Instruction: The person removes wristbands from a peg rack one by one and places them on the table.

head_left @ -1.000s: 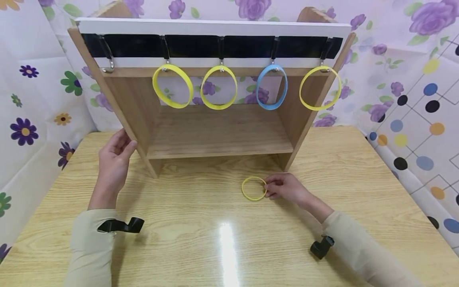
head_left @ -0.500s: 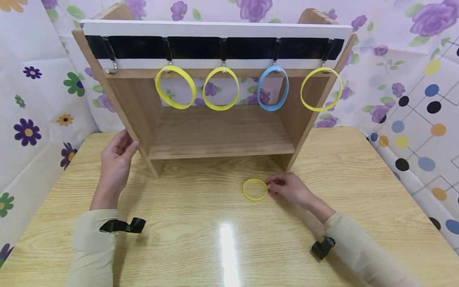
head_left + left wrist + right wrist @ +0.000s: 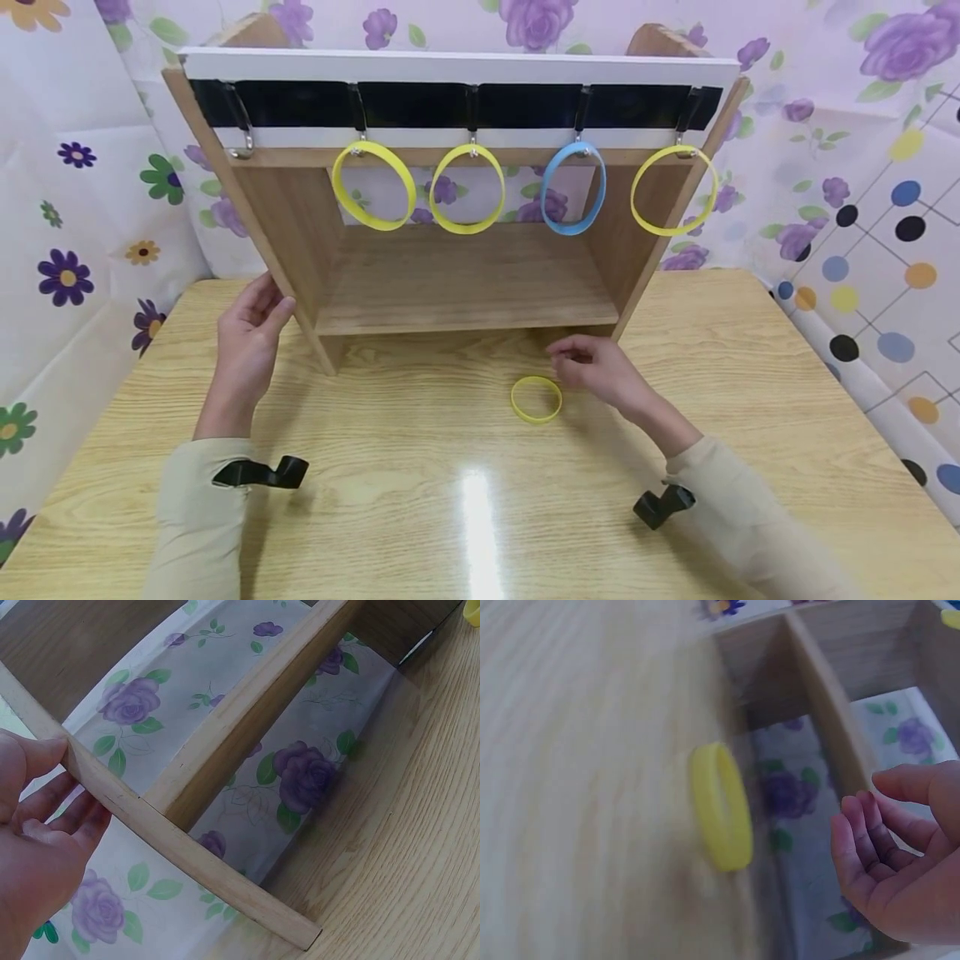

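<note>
In the head view, a yellow wristband-like ring [image 3: 536,420] lies flat on the wooden table, in front of a wooden shelf rack [image 3: 465,323]. Just beyond and right of the ring hovers my right hand [image 3: 600,371], its fingers loosely bent and holding nothing; the right wrist view shows a gap between this hand [image 3: 907,855] and the ring [image 3: 708,806]. My left hand [image 3: 249,346] pinches the edge of the rack's left side panel [image 3: 251,221]. In the left wrist view its thumb presses the panel's front edge [image 3: 180,829], with the fingers partly behind.
Across the rack's top runs a white board [image 3: 465,65] with a black band and several metal hooks. Yellow rings [image 3: 467,228] and one blue ring [image 3: 567,229] hang from them; the leftmost hook [image 3: 243,152] bears no ring. Patterned cloth [image 3: 817,150] surrounds the table [image 3: 360,500].
My right hand has let go of the yellow ring and moved up, away from it. The ring stays on the table. My left hand keeps its hold on the panel; the view shifts slightly.
</note>
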Demonstrator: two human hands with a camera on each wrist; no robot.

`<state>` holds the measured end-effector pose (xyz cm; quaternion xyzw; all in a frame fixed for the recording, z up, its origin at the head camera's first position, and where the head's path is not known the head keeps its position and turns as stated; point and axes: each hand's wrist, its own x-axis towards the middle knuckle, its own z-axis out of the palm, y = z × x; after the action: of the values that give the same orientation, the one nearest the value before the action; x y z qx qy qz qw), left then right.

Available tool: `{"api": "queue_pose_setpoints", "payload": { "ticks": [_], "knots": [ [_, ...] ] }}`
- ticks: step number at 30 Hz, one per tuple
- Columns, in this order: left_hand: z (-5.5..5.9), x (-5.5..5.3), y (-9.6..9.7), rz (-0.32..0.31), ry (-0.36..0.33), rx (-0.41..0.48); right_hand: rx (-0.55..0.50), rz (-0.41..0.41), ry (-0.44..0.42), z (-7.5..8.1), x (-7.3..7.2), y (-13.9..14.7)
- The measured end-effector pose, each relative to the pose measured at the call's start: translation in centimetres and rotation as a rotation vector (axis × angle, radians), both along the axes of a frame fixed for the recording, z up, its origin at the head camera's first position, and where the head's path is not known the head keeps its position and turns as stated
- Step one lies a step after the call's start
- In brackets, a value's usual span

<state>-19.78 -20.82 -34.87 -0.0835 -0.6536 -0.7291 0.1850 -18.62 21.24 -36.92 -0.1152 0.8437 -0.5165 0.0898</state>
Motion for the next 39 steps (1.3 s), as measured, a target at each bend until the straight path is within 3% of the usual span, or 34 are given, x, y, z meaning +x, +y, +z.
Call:
{"api": "queue_pose_setpoints", "payload": {
  "ticks": [8,14,22,26,32,39],
  "knots": [
    [-0.1,0.0,-0.1,-0.005,0.003,-0.014,-0.132,0.040,-0.002,2.5,0.1,-2.1],
    [0.0,0.1,0.0,0.001,0.000,-0.034,-0.188,0.071,0.026,5.3,0.8,-4.4],
    [0.3,0.1,0.0,0.007,-0.010,-0.047,-0.243,0.129,0.174,9.8,1.4,-7.6],
    [0.1,0.1,0.0,0.012,-0.010,-0.048,-0.293,0.143,0.208,11.7,1.5,-9.0],
    [-0.2,0.1,-0.1,0.005,0.000,-0.030,-0.349,0.170,0.236,13.6,1.3,-10.8],
    [0.0,0.0,-0.1,-0.008,0.001,-0.029,-0.351,0.142,0.245,15.3,0.8,-12.6]
  ]
}}
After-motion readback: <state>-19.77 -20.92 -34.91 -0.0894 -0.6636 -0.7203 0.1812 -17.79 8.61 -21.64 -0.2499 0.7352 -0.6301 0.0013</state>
